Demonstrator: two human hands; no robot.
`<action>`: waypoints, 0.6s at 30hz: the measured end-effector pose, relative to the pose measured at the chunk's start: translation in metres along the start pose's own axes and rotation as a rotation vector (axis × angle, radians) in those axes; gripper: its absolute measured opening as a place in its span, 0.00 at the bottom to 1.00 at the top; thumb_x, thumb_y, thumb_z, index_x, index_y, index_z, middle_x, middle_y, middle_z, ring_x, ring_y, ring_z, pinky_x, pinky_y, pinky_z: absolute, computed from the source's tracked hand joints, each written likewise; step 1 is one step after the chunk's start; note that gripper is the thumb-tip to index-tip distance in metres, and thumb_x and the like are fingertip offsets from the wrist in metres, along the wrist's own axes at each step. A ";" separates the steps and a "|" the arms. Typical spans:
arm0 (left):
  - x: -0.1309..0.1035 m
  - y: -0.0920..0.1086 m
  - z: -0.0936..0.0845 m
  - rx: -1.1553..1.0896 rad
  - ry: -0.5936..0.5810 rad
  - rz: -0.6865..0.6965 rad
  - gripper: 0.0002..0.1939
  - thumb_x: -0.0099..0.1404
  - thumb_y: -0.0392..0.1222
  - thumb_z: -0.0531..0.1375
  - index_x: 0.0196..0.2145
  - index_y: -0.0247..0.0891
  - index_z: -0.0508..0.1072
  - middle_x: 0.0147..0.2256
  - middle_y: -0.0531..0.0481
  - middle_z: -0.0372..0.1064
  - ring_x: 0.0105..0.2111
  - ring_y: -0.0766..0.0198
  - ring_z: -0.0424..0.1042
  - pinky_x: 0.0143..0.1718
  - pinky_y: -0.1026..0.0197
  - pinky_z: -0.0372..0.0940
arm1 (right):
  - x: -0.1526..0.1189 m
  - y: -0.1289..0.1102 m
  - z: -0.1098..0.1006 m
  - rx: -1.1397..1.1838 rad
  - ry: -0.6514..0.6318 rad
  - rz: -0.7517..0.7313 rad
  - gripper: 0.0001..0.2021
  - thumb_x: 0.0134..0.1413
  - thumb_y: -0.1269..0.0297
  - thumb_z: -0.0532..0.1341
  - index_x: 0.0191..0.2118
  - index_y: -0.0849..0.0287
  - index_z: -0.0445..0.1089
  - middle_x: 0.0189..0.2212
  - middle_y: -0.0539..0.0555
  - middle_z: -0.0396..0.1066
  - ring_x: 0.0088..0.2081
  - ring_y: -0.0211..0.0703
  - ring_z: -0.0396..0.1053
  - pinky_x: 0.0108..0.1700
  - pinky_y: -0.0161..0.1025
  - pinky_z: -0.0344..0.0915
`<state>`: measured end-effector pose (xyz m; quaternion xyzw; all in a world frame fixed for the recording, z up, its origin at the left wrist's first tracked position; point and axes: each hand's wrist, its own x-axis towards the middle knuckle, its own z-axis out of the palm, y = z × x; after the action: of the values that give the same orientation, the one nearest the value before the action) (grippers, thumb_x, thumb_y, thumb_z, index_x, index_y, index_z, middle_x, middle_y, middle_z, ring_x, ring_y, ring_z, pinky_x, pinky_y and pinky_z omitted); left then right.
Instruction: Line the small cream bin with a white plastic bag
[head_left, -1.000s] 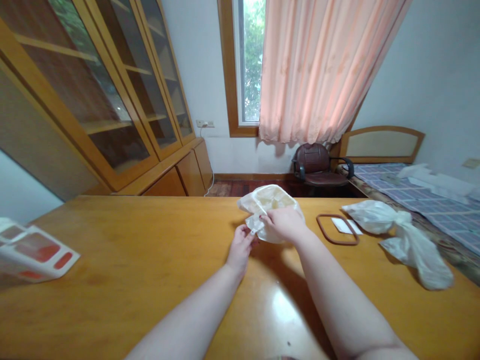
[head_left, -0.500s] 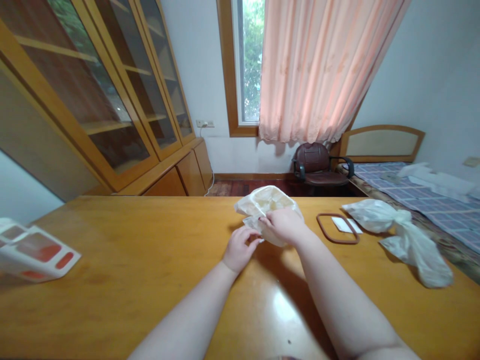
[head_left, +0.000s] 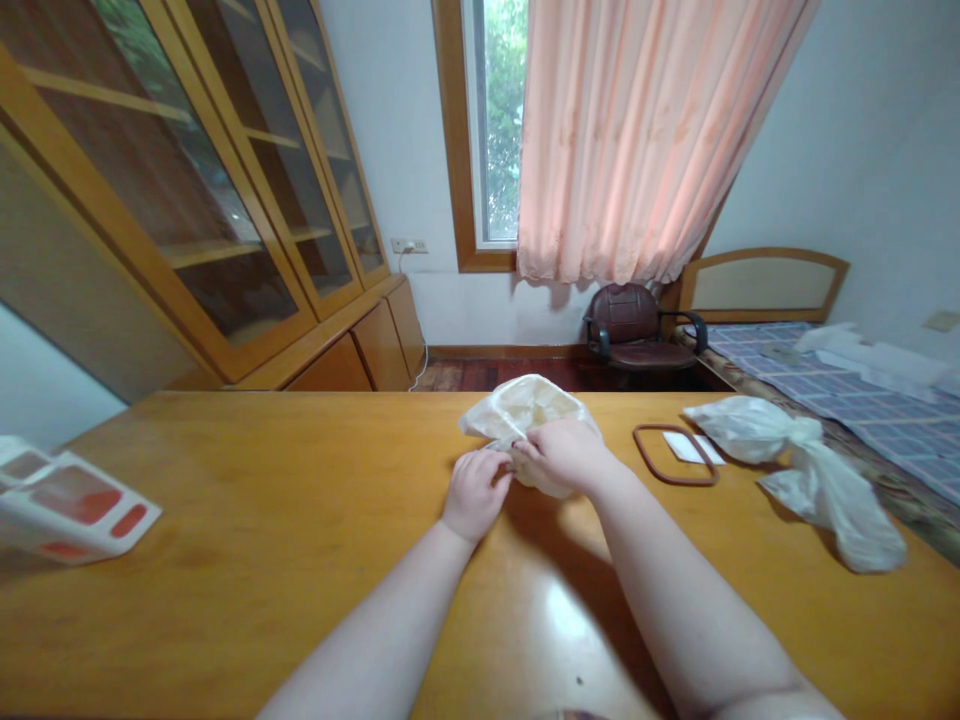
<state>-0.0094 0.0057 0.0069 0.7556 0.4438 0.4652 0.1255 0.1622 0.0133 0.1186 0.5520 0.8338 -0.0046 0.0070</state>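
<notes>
A white plastic bag (head_left: 536, 393) stands with its mouth spread near the far edge of the wooden table (head_left: 285, 500); something yellowish shows through or inside it, too unclear to name. My left hand (head_left: 477, 492) pinches the near left edge of the bag. Close beside it, my right hand (head_left: 564, 455) grips the rim, fingers curled and partly hidden by the hand itself. The fingertips of both hands nearly meet at the bag.
To the right lie a brown rounded frame (head_left: 652, 465), a white paper piece (head_left: 684, 447) and a knotted white plastic bag (head_left: 832, 490). A white container with red parts (head_left: 82, 505) sits at the far left. A chair (head_left: 630, 320) stands beyond the table.
My left hand has shifted slightly left and up, with its fingers closer together. The bag's left part has spread a little to the left.
</notes>
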 end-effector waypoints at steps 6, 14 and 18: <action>0.001 -0.002 0.001 0.102 -0.058 0.009 0.05 0.59 0.34 0.59 0.31 0.43 0.74 0.32 0.48 0.72 0.36 0.56 0.70 0.41 0.56 0.61 | 0.000 -0.001 0.000 0.000 -0.006 0.014 0.30 0.65 0.47 0.40 0.38 0.57 0.76 0.36 0.61 0.77 0.40 0.52 0.74 0.41 0.40 0.62; 0.004 -0.012 0.004 -0.099 0.015 -0.248 0.04 0.54 0.34 0.62 0.28 0.41 0.73 0.31 0.48 0.70 0.34 0.57 0.68 0.40 0.57 0.61 | 0.001 -0.002 -0.001 0.003 0.002 0.022 0.31 0.65 0.46 0.39 0.39 0.57 0.77 0.36 0.61 0.77 0.40 0.51 0.74 0.42 0.41 0.62; 0.003 -0.009 0.015 -0.512 -0.036 -0.532 0.08 0.48 0.37 0.66 0.29 0.38 0.75 0.28 0.47 0.70 0.31 0.58 0.67 0.38 0.57 0.61 | 0.001 -0.003 0.000 -0.003 0.006 0.025 0.31 0.65 0.46 0.39 0.39 0.57 0.77 0.37 0.61 0.77 0.40 0.51 0.73 0.42 0.41 0.62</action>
<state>-0.0017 0.0168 -0.0051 0.5659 0.4917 0.4990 0.4348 0.1592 0.0131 0.1190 0.5624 0.8269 -0.0016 0.0053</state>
